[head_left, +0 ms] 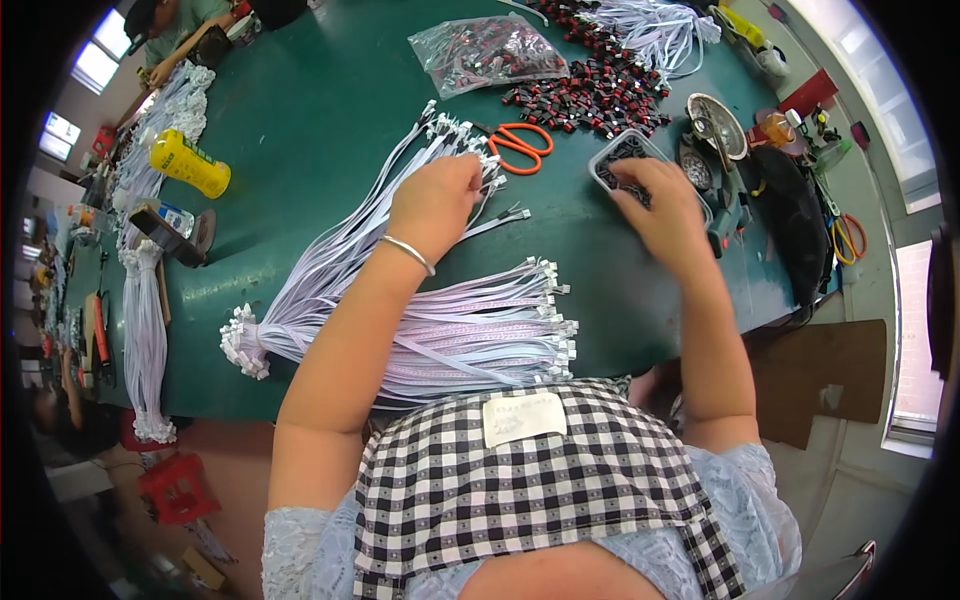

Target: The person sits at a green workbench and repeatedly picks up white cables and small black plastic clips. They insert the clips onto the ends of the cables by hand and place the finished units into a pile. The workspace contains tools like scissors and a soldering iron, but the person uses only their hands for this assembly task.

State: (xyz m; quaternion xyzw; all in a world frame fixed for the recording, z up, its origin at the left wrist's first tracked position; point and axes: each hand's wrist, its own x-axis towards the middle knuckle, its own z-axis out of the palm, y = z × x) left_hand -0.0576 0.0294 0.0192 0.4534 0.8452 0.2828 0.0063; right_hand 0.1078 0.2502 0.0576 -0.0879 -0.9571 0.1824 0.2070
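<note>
A large bundle of flat white cables (330, 260) with small white connectors fans across the green table, gathered at its left end. My left hand (438, 205), a silver bangle on its wrist, is closed over the upper strands and appears to pinch one white cable; its fingertips are partly hidden. Several cable ends there carry dark tips. My right hand (662, 212) reaches into a clear plastic tub (598, 165) of small black parts (628, 150). Its thumb and fingers are apart at the parts, and nothing shows between them. The lower cables (480, 335) lie fanned toward me.
Orange-handled scissors (522, 148) lie beyond my left hand. Black-and-red parts (590, 90) are heaped at the back near a clear bag (485, 55). A metal bowl (715, 125) stands right of the tub. A yellow bottle (190, 163) and a tape dispenser (175, 230) are left. Another person (180, 35) sits far left.
</note>
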